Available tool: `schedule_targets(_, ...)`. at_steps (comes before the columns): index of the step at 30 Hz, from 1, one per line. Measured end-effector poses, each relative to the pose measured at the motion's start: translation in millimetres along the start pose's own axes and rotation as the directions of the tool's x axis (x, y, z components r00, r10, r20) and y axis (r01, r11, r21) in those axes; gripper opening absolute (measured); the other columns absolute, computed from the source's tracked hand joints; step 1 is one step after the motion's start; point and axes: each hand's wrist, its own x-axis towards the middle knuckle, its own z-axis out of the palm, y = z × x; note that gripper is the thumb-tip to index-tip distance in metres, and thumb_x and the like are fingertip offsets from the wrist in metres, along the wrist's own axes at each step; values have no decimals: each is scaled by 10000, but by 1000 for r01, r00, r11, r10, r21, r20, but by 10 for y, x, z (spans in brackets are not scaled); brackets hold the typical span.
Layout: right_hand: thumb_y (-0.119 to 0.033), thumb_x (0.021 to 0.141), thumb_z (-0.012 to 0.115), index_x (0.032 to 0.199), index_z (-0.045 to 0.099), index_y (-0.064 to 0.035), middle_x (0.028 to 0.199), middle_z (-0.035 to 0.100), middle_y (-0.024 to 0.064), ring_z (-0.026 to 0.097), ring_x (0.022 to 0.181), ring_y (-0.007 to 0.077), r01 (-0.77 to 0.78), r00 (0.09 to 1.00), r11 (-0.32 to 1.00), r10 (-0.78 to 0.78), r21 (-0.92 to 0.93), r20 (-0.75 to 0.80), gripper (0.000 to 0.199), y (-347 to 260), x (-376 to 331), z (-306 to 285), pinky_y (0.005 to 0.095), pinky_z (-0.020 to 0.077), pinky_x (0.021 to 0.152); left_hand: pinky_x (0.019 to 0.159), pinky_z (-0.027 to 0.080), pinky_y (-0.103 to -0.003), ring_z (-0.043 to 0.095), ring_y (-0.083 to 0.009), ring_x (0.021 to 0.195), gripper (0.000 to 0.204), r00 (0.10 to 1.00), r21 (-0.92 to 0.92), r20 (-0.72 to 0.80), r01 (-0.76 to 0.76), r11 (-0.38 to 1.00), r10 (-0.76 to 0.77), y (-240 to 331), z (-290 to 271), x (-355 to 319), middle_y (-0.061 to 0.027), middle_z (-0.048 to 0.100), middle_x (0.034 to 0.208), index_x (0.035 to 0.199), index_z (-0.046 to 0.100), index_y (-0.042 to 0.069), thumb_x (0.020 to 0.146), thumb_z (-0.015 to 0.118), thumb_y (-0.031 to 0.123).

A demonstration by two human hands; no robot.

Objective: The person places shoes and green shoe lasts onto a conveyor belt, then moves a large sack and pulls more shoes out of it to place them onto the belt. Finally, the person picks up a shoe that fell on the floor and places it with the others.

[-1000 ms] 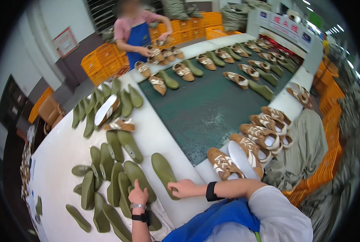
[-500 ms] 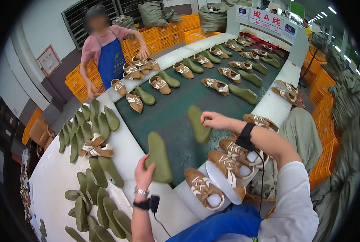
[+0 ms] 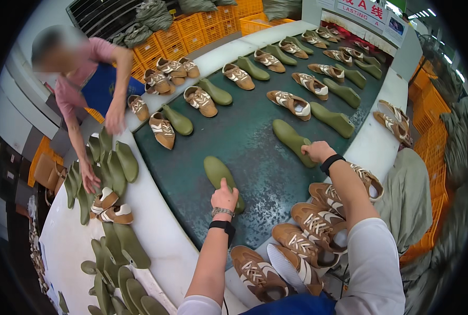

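a green belt (image 3: 239, 131) fills the middle; brown shoes (image 3: 238, 77) and green lasts (image 3: 253, 68) lie along it in two rows toward 1 o'clock, spaced out, probably so each can be reached. the right last (image 3: 290, 136) lies toward 2 o'clock and the left last (image 3: 216, 168) near the centre, toward 7; both seem handled by their near ends because those sit closest. the right hand (image 3: 319, 151) bends inward, arm from 5 o'clock, fingers clamped on its last. the left hand (image 3: 224, 198) comes from 6 o'clock, forefinger laid along its last; whether the others grip, i cannot tell.
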Motion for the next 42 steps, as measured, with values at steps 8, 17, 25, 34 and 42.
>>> schedule_targets(8,-95,717,537,1103,592,-155,1001,621,132,599,910,312,208,966,978,-207,-11,-158,394,188,-761,-301,397,485,762,615,507,-356,631,-284,646,655,917,-258,152,-323,911,368,-344,-285,-735,-145,641,895,1325,329,81,775,645,248)
schedule_targets(17,-190,757,629,1031,624,-58,929,645,142,608,864,295,409,808,864,-493,295,324,304,-636,-3193,133,350,476,750,631,507,-342,619,-262,768,401,506,-477,189,-702,529,842,-448,-412,-3222,-86,618,925,1103,544,107,743,660,238)
schedule_targets(25,-400,694,700,1221,443,-82,973,576,149,574,896,328,276,907,918,-149,286,-394,667,-1296,-4055,1277,385,468,779,539,473,-356,593,-279,661,464,741,-313,199,-572,758,641,-734,-49,-3578,-104,585,836,1135,474,134,740,660,291)
schedule_targets(34,-235,776,685,840,485,-28,728,524,78,534,673,150,236,894,585,-444,776,64,294,-1361,-3703,923,295,448,611,583,438,-394,532,-298,683,200,824,-190,-160,-566,802,544,-878,-724,-2944,-105,519,741,825,552,76,705,673,182)
schedule_targets(42,-257,811,590,909,535,-33,814,617,174,622,763,316,383,896,871,-270,308,-352,250,-1228,-1794,-890,401,483,626,646,455,-418,558,-332,740,209,834,50,-313,-464,884,455,-939,-916,-653,-147,562,771,847,566,40,730,668,179)
